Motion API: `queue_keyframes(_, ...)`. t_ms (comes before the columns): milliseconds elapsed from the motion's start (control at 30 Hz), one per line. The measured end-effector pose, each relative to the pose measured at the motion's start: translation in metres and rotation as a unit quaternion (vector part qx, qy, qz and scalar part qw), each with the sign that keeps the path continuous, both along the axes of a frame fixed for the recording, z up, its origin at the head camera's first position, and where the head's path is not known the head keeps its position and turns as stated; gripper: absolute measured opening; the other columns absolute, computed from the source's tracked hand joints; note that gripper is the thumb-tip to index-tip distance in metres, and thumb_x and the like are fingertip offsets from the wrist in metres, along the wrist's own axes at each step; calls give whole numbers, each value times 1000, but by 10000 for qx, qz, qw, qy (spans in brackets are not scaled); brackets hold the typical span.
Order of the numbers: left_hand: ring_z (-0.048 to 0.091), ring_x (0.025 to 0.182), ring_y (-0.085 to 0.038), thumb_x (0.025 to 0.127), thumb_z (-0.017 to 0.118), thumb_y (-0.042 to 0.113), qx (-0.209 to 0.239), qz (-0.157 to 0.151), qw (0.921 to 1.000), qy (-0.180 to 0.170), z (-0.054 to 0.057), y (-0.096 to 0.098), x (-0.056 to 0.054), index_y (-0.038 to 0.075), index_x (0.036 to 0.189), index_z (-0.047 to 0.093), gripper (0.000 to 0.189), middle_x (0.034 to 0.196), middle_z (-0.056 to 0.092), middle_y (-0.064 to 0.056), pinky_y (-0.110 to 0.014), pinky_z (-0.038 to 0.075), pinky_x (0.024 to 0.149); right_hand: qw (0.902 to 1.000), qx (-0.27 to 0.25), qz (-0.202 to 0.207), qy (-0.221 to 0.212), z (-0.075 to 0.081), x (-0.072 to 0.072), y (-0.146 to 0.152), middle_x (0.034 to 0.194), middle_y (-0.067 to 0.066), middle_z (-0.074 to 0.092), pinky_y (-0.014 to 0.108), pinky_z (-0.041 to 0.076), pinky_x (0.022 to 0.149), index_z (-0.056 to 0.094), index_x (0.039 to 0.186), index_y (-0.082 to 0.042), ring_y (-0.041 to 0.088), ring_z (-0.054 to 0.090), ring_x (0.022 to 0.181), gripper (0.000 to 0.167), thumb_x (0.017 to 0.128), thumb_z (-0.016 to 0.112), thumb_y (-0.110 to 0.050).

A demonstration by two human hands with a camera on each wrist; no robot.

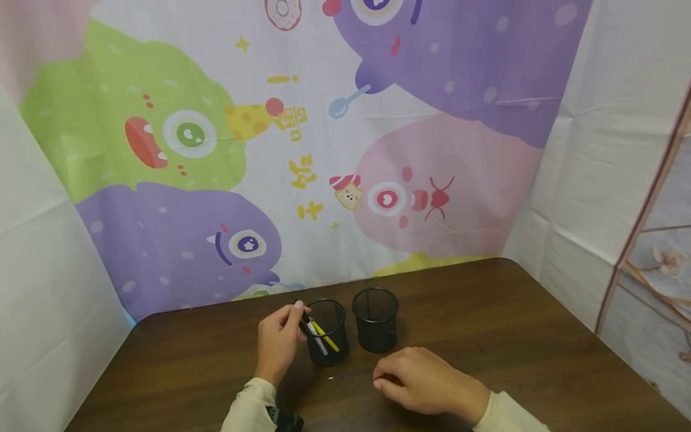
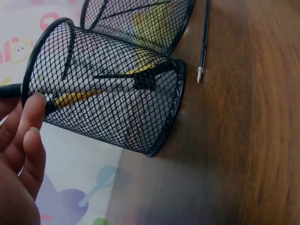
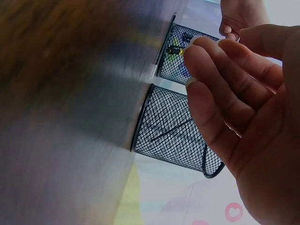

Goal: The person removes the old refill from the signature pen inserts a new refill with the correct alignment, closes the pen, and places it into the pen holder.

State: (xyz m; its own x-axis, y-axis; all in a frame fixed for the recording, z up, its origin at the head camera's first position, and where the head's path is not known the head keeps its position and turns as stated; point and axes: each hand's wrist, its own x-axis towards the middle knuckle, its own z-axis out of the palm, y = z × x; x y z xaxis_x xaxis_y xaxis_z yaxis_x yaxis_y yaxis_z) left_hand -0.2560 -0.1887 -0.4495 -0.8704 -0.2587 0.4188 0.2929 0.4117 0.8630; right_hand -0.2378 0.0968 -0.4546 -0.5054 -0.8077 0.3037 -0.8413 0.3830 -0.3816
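Note:
My left hand (image 1: 278, 342) pinches the black upper end of a pen (image 1: 317, 339) with a pale barrel, at the rim of the left black mesh pen cup (image 1: 339, 354). Beside that pen, a yellow one (image 1: 326, 336) leans inside the same cup. A thin dark pen refill (image 2: 203, 42) with a metal tip lies on the table in front of the cups. My right hand (image 1: 423, 381) is by the refill's right end, fingers loosely bent; the right wrist view shows nothing between them.
A second black mesh cup (image 1: 377, 337) stands upright just right of the first. The brown wooden table (image 1: 486, 324) ends at the back against a cloth (image 1: 318, 252) printed with cartoon monsters. White cloth (image 1: 572, 198) hangs on the right side.

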Motion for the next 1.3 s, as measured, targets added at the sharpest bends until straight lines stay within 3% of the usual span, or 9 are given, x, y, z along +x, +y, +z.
queue_keyframes(233,62,55,-33,103,61,27,88,-108,9997,187,0,2,-1,7,101,74,24,80,72,-4,-30,54,54,10000,43,-25,8,0,0,0,90,-21,64,17,51,69,72,98,-22,-9,57,77,14,101,61,-29)
queue_keyframes(467,62,55,-29,102,62,22,168,-127,9996,176,-2,2,1,10,94,73,18,84,72,-5,-31,54,54,10000,61,-20,13,1,0,0,90,-21,64,17,51,70,73,98,-21,-9,57,78,14,101,61,-28)
queue_keyframes(800,59,52,-35,100,60,9,237,-294,9986,358,-6,1,0,4,110,70,15,87,73,-6,-30,52,48,9999,101,-69,-40,0,1,1,91,-21,65,18,52,70,72,99,-22,-8,57,78,14,102,60,-30)
queue_keyframes(967,59,51,-31,99,61,5,282,-248,9983,438,-6,1,0,3,107,71,13,87,73,-5,-31,52,49,9997,184,-143,-74,2,1,1,92,-22,64,19,52,69,72,99,-24,-8,57,78,14,101,60,-31)
queue_keyframes(1300,62,57,-35,98,63,5,261,-64,9972,694,-6,-1,0,4,105,73,12,93,72,-9,-26,51,51,9997,119,-208,-79,2,1,3,93,-21,65,20,52,70,73,100,-22,-7,58,80,14,101,61,-30)
